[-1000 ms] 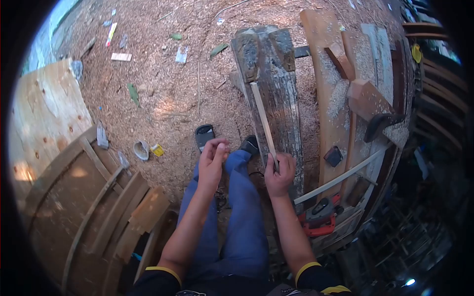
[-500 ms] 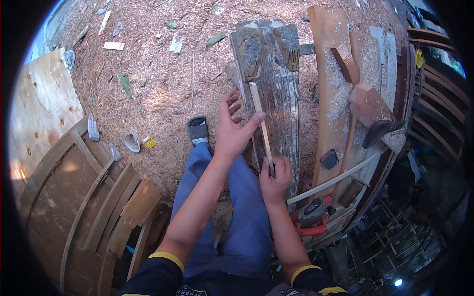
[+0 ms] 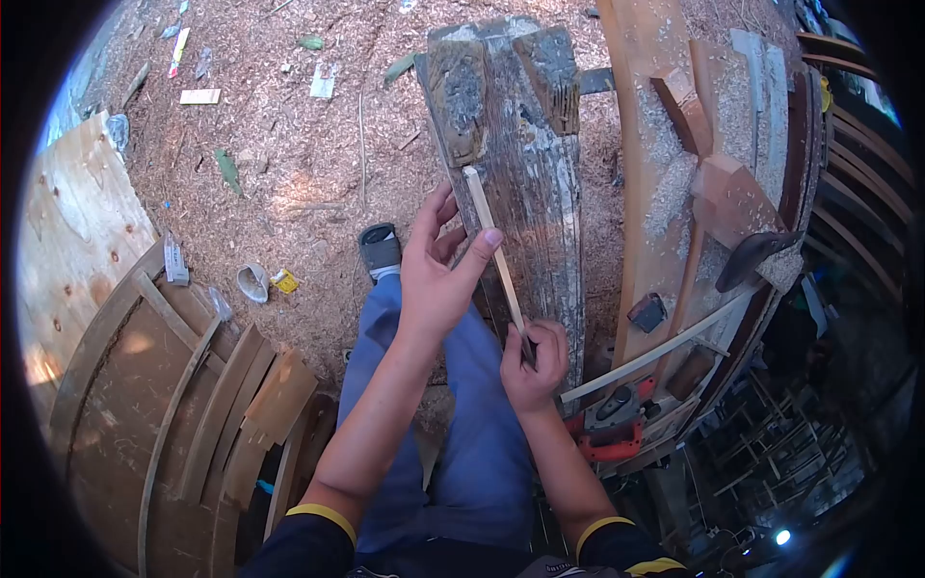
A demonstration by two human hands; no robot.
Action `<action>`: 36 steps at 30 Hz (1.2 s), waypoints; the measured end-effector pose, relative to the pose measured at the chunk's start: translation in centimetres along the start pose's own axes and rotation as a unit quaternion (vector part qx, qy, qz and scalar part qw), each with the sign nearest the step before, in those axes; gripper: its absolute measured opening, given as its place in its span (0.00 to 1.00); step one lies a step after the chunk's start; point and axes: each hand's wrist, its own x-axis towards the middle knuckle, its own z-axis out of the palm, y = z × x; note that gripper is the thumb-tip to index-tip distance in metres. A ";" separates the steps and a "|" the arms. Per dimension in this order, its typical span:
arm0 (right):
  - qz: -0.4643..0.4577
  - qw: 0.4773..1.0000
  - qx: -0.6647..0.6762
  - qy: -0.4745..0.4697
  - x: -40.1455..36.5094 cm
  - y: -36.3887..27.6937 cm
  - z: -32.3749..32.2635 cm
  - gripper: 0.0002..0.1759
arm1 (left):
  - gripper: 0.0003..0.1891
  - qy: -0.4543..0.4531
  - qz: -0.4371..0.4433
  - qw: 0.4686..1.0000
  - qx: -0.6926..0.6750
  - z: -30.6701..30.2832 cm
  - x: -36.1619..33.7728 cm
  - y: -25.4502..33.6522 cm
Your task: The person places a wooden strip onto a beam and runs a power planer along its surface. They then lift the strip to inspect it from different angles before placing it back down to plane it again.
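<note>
A thin, pale wooden strip [image 3: 498, 252] lies lengthwise on a weathered wooden bench [image 3: 540, 222], its far end at a worn block [image 3: 459, 101] on the bench top. My right hand [image 3: 536, 364] is closed around the near end of the strip; a small dark piece shows between the fingers, too hidden to name. My left hand [image 3: 443, 260] is at the bench's left edge, thumb apart from the fingers. Its thumb tip rests on or just over the strip, and the fingers partly disappear beside the bench edge.
Long boards [image 3: 655, 193] strewn with shavings stand at the right, carrying a wooden block [image 3: 737, 197] with a dark handle. A red power tool [image 3: 612, 438] sits by my right forearm. Curved wooden pieces [image 3: 217, 414] lie at lower left, a plywood sheet [image 3: 82, 212] beyond.
My left hand has come closer to the bench's left edge, its thumb still by the strip. My right hand keeps its grip on the near end. The whole view has shifted slightly.
</note>
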 end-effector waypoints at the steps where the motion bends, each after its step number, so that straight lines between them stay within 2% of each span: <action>1: 0.003 1.000 0.001 0.002 -0.1 0.0 0.1 0.12 | 0.42 0.005 0.010 1.000 0.014 0.0 0.0 -0.2; 11: 0.041 0.999 0.031 0.005 1.0 -0.4 0.7 0.13 | 0.39 0.008 0.031 0.999 0.017 0.7 -0.1 -0.2; 13: 0.028 0.998 0.038 0.035 1.1 -0.1 1.0 0.14 | 0.38 -0.003 0.037 0.999 0.038 0.9 -0.2 0.3; 17: 0.020 0.997 0.045 0.066 0.9 -0.2 0.9 0.14 | 0.37 0.007 -0.004 0.999 0.047 1.2 -0.7 0.8; 21: 0.020 0.994 0.056 0.089 0.7 -0.2 0.5 0.13 | 0.35 -0.005 -0.049 0.985 0.167 1.1 -0.8 1.8; 25: 0.028 0.989 0.060 0.132 -0.4 0.1 0.8 0.12 | 0.41 -0.019 -0.098 0.974 0.201 0.4 -0.7 2.1; 27: 0.051 0.990 0.075 0.104 -1.0 0.1 0.1 0.11 | 0.36 -0.023 -0.040 0.982 0.182 0.9 -1.0 2.7; 29: 0.067 0.989 0.119 0.064 -1.2 0.2 -1.2 0.11 | 0.40 0.076 0.122 0.902 0.408 -0.3 0.2 0.7; 31: 0.086 0.977 0.145 0.129 -2.2 -0.7 -3.9 0.11 | 0.42 0.120 0.334 0.785 0.507 1.5 -1.6 1.6; 33: 0.142 0.955 0.181 0.185 -4.0 -0.9 -6.2 0.11 | 0.39 0.074 0.439 0.737 0.509 5.3 -5.2 4.0; 34: 0.180 0.939 0.202 0.210 -5.2 -0.9 -7.3 0.10 | 0.34 0.003 0.468 0.712 0.524 5.7 -4.5 4.2; 36: 0.249 0.907 0.203 0.272 -7.1 -0.4 -7.9 0.09 | 0.33 -0.046 0.500 0.605 0.618 7.0 -3.4 3.3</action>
